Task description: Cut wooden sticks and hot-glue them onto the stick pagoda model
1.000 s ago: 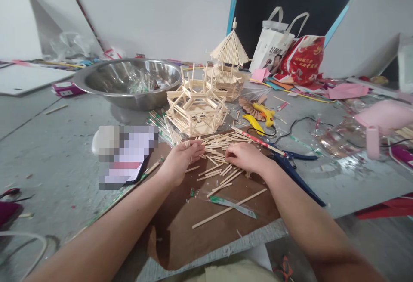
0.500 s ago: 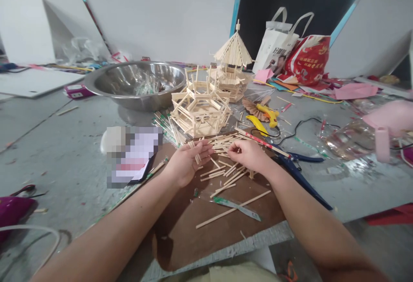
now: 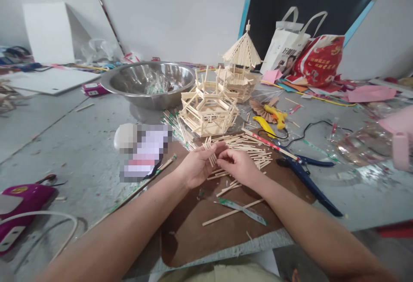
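My left hand (image 3: 197, 168) is closed on a small bundle of short wooden sticks (image 3: 211, 153), palm half turned up. My right hand (image 3: 238, 166) is right beside it, its fingers pinched at the bundle's lower end. Both hands hover over a brown board (image 3: 193, 226) strewn with loose cut sticks (image 3: 248, 144). Just beyond them stands a hexagonal stick frame (image 3: 209, 110), and behind that a stick pavilion with a pointed roof (image 3: 240, 71).
A steel bowl (image 3: 151, 83) sits at the back left. A yellow glue gun (image 3: 271, 116) and blue cutters (image 3: 309, 178) lie to the right. A phone (image 3: 145, 153) lies left of the board, a purple device (image 3: 19, 204) at the far left. Bags (image 3: 303, 54) and paper scraps crowd the back right.
My left hand has lifted off the pile with a bundle of sticks and turned palm up. My right hand has left the scattered sticks and come in to the bundle. The view has shifted left.
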The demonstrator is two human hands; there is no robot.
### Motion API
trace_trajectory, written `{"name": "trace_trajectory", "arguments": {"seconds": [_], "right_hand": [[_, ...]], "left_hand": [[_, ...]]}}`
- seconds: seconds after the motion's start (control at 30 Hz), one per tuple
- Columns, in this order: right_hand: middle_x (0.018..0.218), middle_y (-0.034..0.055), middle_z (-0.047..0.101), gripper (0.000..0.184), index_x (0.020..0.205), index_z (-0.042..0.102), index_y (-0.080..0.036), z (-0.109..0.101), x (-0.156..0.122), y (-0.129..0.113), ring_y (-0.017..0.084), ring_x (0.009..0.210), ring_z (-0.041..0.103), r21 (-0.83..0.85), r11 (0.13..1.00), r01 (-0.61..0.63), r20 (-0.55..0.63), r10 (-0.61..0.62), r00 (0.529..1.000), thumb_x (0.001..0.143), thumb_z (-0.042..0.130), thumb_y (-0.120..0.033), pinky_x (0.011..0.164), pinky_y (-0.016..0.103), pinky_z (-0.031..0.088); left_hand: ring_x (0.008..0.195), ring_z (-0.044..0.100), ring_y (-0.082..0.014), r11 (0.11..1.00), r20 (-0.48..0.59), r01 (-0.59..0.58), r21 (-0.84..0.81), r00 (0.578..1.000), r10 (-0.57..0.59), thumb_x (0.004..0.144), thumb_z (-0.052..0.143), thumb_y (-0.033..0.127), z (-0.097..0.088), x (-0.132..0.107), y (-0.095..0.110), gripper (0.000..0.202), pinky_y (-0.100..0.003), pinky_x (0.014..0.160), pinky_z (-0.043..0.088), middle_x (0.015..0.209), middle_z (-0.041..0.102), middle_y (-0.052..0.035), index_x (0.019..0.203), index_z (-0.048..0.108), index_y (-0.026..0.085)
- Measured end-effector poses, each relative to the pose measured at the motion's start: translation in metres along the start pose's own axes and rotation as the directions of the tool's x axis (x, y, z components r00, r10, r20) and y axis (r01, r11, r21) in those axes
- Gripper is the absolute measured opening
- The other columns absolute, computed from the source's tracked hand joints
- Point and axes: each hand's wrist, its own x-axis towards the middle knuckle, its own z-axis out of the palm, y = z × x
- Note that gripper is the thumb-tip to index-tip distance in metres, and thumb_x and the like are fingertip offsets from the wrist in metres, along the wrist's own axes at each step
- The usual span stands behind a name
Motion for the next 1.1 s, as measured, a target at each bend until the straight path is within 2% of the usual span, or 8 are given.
{"name": "trace_trajectory", "arguments": {"seconds": [0.2, 0.37, 0.6, 0.7, 0.83, 0.93, 1.03, 1.1], "right_hand": [[0.068, -0.0005, 0.061, 0.016, 0.076, 0.059, -0.018, -0.011, -0.002, 0.0, 0.01, 0.06, 0.051, -0.127, 0.978, 0.169, 0.085, -0.159, 0.984, 0.073, 0.051, -0.032, 0.058, 0.021, 0.035], [0.072, 0.0006, 0.061, 0.016, 0.076, 0.057, -0.019, -0.011, -0.003, 0.002, 0.011, 0.065, 0.052, -0.278, 0.933, 0.229, 0.117, -0.204, 0.972, 0.074, 0.049, -0.033, 0.061, 0.022, 0.034], [0.077, 0.0008, 0.062, 0.02, 0.085, 0.056, -0.02, -0.019, -0.003, 0.001, 0.012, 0.067, 0.053, -0.326, 0.92, 0.215, 0.105, -0.191, 0.976, 0.074, 0.049, -0.035, 0.061, 0.022, 0.033], [0.074, 0.0016, 0.062, 0.018, 0.078, 0.057, -0.02, -0.015, -0.003, 0.0, 0.012, 0.066, 0.053, -0.382, 0.897, 0.221, 0.124, -0.187, 0.974, 0.074, 0.048, -0.035, 0.06, 0.022, 0.033], [0.068, 0.0013, 0.061, 0.013, 0.071, 0.057, -0.019, -0.014, -0.003, 0.001, 0.012, 0.061, 0.052, -0.445, 0.873, 0.202, 0.119, -0.166, 0.979, 0.073, 0.047, -0.027, 0.057, 0.022, 0.031], [0.067, 0.0007, 0.06, 0.012, 0.071, 0.057, -0.019, -0.028, -0.001, 0.004, 0.01, 0.059, 0.051, -0.438, 0.889, 0.135, 0.062, -0.12, 0.991, 0.071, 0.046, -0.024, 0.055, 0.021, 0.031], [0.063, -0.0005, 0.059, 0.012, 0.067, 0.057, -0.019, -0.048, 0.002, 0.011, 0.01, 0.058, 0.05, -0.445, 0.895, 0.042, 0.016, -0.039, 0.999, 0.07, 0.047, -0.024, 0.053, 0.02, 0.03], [0.06, -0.0012, 0.058, 0.012, 0.065, 0.057, -0.019, -0.059, 0.003, 0.016, 0.01, 0.056, 0.05, -0.455, 0.89, -0.008, -0.015, 0.001, 1.0, 0.068, 0.047, -0.025, 0.051, 0.02, 0.03]], "left_hand": [[0.076, 0.057, -0.0147, 0.999, 0.049, 0.029, -0.027, 0.998, -0.028, 0.076, 0.045, 0.018, -0.004, 0.001, 0.002, 0.02, -0.024, 0.064, 0.044, 0.091, 0.061, -0.0087, 0.084, 0.062, 0.012], [0.075, 0.057, -0.015, 0.999, 0.058, 0.037, -0.022, 0.998, -0.036, 0.076, 0.044, 0.019, -0.005, 0.001, 0.002, 0.02, -0.024, 0.06, 0.044, 0.092, 0.061, -0.0092, 0.084, 0.061, 0.013], [0.078, 0.057, -0.016, 1.0, 0.042, -0.021, 0.003, 0.999, 0.021, 0.074, 0.048, 0.017, -0.004, 0.001, 0.001, 0.017, -0.026, 0.067, 0.044, 0.089, 0.062, -0.0095, 0.083, 0.061, 0.012], [0.079, 0.057, -0.0163, 0.999, 0.021, -0.013, 0.032, 1.0, 0.012, 0.073, 0.05, 0.016, -0.002, 0.0, -0.001, 0.017, -0.026, 0.068, 0.044, 0.09, 0.062, -0.0104, 0.084, 0.061, 0.011], [0.079, 0.058, -0.0169, 0.997, 0.009, -0.022, 0.073, 1.0, 0.021, 0.072, 0.053, 0.016, 0.0, 0.0, -0.002, 0.016, -0.028, 0.071, 0.044, 0.087, 0.063, -0.0107, 0.085, 0.061, 0.011], [0.08, 0.058, -0.0167, 0.992, 0.006, -0.058, 0.109, 0.998, 0.058, 0.071, 0.054, 0.018, -0.002, 0.001, 0.002, 0.016, -0.028, 0.072, 0.044, 0.087, 0.063, -0.0099, 0.085, 0.06, 0.011], [0.076, 0.059, -0.0165, 0.979, -0.084, -0.08, 0.19, 0.992, 0.097, 0.072, 0.054, 0.02, -0.006, 0.002, 0.009, 0.018, -0.029, 0.07, 0.045, 0.085, 0.063, -0.0093, 0.087, 0.058, 0.012], [0.068, 0.06, -0.0151, 0.966, -0.105, -0.096, 0.241, 0.987, 0.124, 0.072, 0.053, 0.021, -0.008, 0.002, 0.015, 0.017, -0.029, 0.066, 0.045, 0.081, 0.063, -0.0089, 0.086, 0.057, 0.012]]}}
